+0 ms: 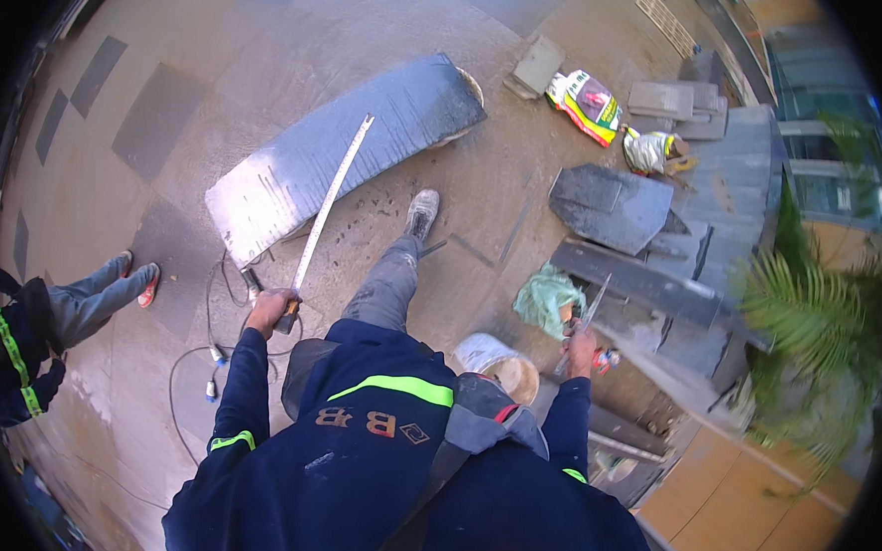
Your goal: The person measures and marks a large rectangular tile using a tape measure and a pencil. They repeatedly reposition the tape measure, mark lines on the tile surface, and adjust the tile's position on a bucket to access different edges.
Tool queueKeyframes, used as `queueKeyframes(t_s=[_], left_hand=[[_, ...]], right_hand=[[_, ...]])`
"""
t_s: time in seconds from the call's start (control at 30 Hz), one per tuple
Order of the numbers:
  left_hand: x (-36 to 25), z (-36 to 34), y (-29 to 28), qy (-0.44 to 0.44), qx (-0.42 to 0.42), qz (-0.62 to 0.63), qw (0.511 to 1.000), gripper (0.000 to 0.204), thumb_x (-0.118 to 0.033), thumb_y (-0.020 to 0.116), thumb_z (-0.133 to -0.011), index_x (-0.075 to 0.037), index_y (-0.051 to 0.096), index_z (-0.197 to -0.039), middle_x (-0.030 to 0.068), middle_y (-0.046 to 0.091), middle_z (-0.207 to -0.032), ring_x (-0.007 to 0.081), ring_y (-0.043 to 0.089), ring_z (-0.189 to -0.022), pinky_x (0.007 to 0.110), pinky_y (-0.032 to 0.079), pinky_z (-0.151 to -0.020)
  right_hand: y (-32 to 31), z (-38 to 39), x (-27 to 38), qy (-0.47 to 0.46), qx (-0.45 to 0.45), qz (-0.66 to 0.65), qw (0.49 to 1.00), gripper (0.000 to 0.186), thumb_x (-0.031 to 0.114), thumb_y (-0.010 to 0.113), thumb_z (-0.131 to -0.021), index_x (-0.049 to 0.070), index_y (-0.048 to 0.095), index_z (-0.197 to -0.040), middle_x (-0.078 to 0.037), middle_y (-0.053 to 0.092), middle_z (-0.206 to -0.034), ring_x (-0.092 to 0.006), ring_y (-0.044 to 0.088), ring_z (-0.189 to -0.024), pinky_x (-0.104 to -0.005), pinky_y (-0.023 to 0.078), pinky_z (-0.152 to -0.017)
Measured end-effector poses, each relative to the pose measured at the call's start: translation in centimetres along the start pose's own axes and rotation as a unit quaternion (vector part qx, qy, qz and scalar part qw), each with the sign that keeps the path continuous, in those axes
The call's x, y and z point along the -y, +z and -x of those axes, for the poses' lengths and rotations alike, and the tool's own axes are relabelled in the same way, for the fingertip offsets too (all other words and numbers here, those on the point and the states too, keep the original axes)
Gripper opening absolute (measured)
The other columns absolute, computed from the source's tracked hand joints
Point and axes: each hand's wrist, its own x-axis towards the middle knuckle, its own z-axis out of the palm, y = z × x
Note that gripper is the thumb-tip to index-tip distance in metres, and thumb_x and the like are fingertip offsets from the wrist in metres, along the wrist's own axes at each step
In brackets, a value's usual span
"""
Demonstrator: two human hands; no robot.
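My left hand [272, 310] is closed round a tape measure [287, 319]. Its pale blade [334, 188] is drawn out, slanting up and to the right across a long grey stone slab [369, 122]. Dark streaks run over the slab, and a round pale support shows under its far end. To the right, my right hand [579, 353] grips a thin pointed metal tool [596, 302]; its exact kind is too small to tell. Beside that hand lies a green plastic bag [544, 299]. A white bucket [501, 363] stands between that bag and my body.
Stone pieces [612, 205] and long dark slabs [650, 281] lie stacked on the right, near a palm plant [808, 305]. A colourful sack [585, 105] sits farther back. Cables [205, 363] with plugs trail on the left floor, where another person [34, 339] stands.
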Motion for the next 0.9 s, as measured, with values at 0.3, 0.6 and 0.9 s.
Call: queueKeyframes(t_s=[0.3, 0.6, 0.9], left_hand=[[-23.1, -20.3, 14.7, -0.136, 0.005, 0.151, 0.979, 0.031, -0.03, 0.069, -0.096, -0.002, 0.084, -0.096, 0.009, 0.076, -0.083, 0.0185, 0.071, -0.068, 0.038, 0.054, -0.063], [-42.3, -32.9, 26.2, -0.05, -0.136, 0.001, 0.989, 0.038, -0.038, 0.07, -0.094, -0.003, 0.083, -0.1, 0.0142, 0.079, -0.092, 0.0246, 0.074, -0.082, 0.041, 0.055, -0.078], [-55.0, -38.2, 47.6, -0.27, -0.231, 0.158, 0.921, 0.048, -0.054, 0.072, -0.094, -0.009, 0.086, -0.105, 0.0159, 0.08, -0.09, 0.0285, 0.077, -0.087, 0.043, 0.057, -0.081]], right_hand=[[7.1, -21.2, 21.6, 0.057, 0.206, 0.159, 0.964, 0.033, 0.029, 0.051, -0.112, 0.004, 0.065, -0.127, -0.006, 0.067, -0.078, -0.0127, 0.056, -0.054, -0.032, 0.049, -0.048], [3.3, -50.0, 30.2, 0.159, 0.331, 0.253, 0.895, 0.036, 0.034, 0.055, -0.109, 0.002, 0.063, -0.123, -0.011, 0.069, -0.079, -0.0201, 0.063, -0.057, -0.0386, 0.053, -0.053], [19.2, -90.9, 62.3, -0.036, 0.361, 0.518, 0.775, 0.034, 0.035, 0.056, -0.11, 0.002, 0.061, -0.104, -0.01, 0.062, -0.065, -0.0196, 0.054, -0.044, -0.0383, 0.048, -0.042]])
